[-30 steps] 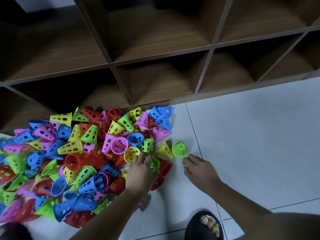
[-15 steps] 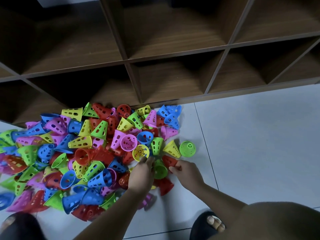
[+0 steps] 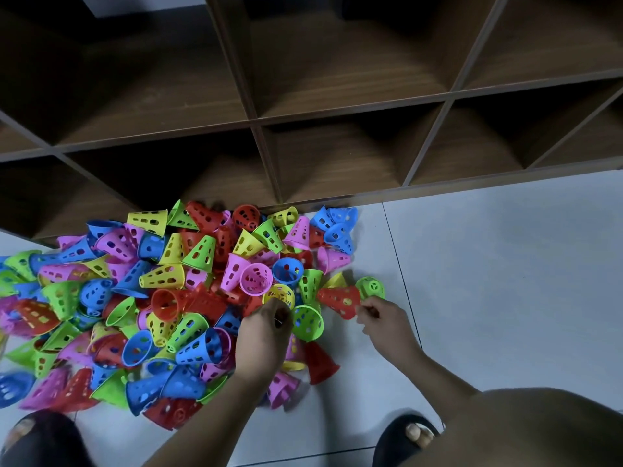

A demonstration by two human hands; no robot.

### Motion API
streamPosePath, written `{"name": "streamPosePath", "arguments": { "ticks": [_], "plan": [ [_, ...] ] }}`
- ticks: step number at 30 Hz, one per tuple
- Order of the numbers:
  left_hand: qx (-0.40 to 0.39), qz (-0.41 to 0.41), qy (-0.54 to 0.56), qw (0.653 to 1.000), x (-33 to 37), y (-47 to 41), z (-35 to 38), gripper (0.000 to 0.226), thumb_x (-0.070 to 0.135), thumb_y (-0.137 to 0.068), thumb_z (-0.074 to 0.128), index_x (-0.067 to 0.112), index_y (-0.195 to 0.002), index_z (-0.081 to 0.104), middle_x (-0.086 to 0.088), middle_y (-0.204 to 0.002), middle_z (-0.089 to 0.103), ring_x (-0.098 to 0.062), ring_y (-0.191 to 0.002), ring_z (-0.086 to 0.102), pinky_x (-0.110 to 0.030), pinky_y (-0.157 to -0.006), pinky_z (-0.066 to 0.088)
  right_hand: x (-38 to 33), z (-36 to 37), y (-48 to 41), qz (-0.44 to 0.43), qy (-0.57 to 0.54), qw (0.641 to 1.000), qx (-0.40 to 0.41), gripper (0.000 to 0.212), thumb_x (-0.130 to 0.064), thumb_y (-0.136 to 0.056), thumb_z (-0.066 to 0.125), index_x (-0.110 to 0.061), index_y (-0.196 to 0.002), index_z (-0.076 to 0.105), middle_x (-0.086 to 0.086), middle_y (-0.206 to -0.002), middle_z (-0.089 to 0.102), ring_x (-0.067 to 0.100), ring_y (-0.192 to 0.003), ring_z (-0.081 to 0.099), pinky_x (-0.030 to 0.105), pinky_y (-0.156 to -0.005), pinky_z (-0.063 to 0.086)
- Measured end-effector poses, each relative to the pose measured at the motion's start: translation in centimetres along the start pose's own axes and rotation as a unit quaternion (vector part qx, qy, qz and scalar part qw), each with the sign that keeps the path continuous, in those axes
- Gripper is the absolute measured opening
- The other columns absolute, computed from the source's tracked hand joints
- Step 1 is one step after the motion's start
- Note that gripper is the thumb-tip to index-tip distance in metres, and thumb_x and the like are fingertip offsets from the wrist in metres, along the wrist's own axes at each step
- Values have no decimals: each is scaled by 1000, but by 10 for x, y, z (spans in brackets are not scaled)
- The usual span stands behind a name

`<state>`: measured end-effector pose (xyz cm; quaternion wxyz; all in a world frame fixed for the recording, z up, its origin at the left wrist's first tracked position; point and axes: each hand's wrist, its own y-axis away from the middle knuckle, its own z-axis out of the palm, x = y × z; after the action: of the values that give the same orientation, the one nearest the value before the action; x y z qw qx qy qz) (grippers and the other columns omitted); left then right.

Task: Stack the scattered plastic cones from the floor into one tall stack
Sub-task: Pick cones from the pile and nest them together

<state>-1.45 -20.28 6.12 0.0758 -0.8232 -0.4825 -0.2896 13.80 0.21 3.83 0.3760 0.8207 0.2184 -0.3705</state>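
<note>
My right hand pinched a red cone by its wide rim, probably the best hold on such light, stiff, holed plastic, while my left hand curled into the pile beside it, grip unclear.

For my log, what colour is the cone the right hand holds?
A red cone, in right hand; head view.

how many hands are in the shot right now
2. The left hand is over the pile of cones, beside a yellow cone; the right hand pinches a red cone at the pile's right edge.
</note>
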Motion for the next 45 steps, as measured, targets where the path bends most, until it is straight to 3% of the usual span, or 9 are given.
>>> {"name": "streamPosePath", "arguments": {
  "ticks": [2, 6, 10, 15, 18, 25, 32, 36, 45],
  "plan": [
    [5, -7, 29, 1000, 5, 2, -3, 12, 16, -94, 75, 23, -86, 71, 16, -67, 67, -1, -56, 65, -21, -51, 53, -4, -15, -2, -5, -31, 1000, 4, 17, -17, -101, 66, -18, -84, 70, -1, -77, 73, 11, -60, 65, 23, -56, 49],
    [-14, -26, 110, 993, 21, 2, -4, 7, 18, -97, 75, 21, -91, 74, 14, -76, 73, 3, -71, 70, -11, -60, 51, -4, -37, -14, 39, -89, 995, 29, 17, -17, -102, 64, -15, -86, 70, 4, -81, 74, 14, -64, 66, 33, -57, 49],
    [-25, -61, 193, 979, 48, -6, 0, 5, 15, -98, 76, 19, -95, 73, 9, -78, 76, 2, -71, 71, -10, -61, 51, 10, -47, -27, 96, -80, 992, 16, 17, -17, -103, 60, -13, -89, 68, 6, -84, 74, 16, -63, 66, 33, -57, 48],
    [-34, -59, 229, 971, 70, -20, 13, 13, 17, -96, 77, 27, -92, 70, 10, -78, 75, -11, -69, 71, -38, -69, 62, 29, -46, -42, 163, -102, 981, 1, 15, -16, -98, 60, -4, -92, 67, 7, -76, 72, 20, -57, 60, 28, -55, 43],
    [-29, -52, 240, 969, 78, -28, 20, 16, 16, -96, 76, 28, -92, 68, 7, -81, 76, -13, -74, 74, -37, -71, 63, 31, -39, -50, 182, -96, 978, -7, 14, -16, -95, 61, -3, -90, 65, 8, -72, 69, 21, -55, 57, 26, -51, 41],
    [18, 69, 155, 985, 88, -47, 41, 22, 6, -88, 79, 22, -91, 64, 7, -84, 70, -11, -76, 69, -39, -68, 59, 42, -21, -55, 168, -17, 985, -18, 23, -37, -86, 72, -23, -72, 60, 3, -68, 65, 19, -56, 56, 29, -55, 44],
    [62, 173, 77, 980, 99, -59, 57, 25, -1, -87, 75, 15, -87, 56, 3, -92, 55, -20, -70, 54, -41, -57, 49, 22, -24, -41, 174, -87, 981, 5, 25, -29, -95, 68, -5, -88, 66, 9, -76, 74, 16, -57, 63, 23, -51, 46],
    [35, 225, 17, 974, 92, -56, 72, 17, 6, -90, 75, 13, -88, 60, 0, -95, 57, -22, -61, 57, -31, -47, 43, 8, -31, -36, 165, -176, 970, 40, 15, -23, -95, 68, -9, -92, 69, 9, -75, 74, 18, -58, 63, 28, -54, 47],
    [-85, 296, -84, 948, 47, -38, 96, 12, 8, -92, 74, 16, -100, 68, -2, -106, 64, -23, -65, 66, -32, -48, 54, 18, -28, -29, 210, -152, 964, 60, 11, -14, -95, 58, -7, -96, 67, 18, -85, 76, 15, -55, 62, 20, -44, 45]
  ]
}}
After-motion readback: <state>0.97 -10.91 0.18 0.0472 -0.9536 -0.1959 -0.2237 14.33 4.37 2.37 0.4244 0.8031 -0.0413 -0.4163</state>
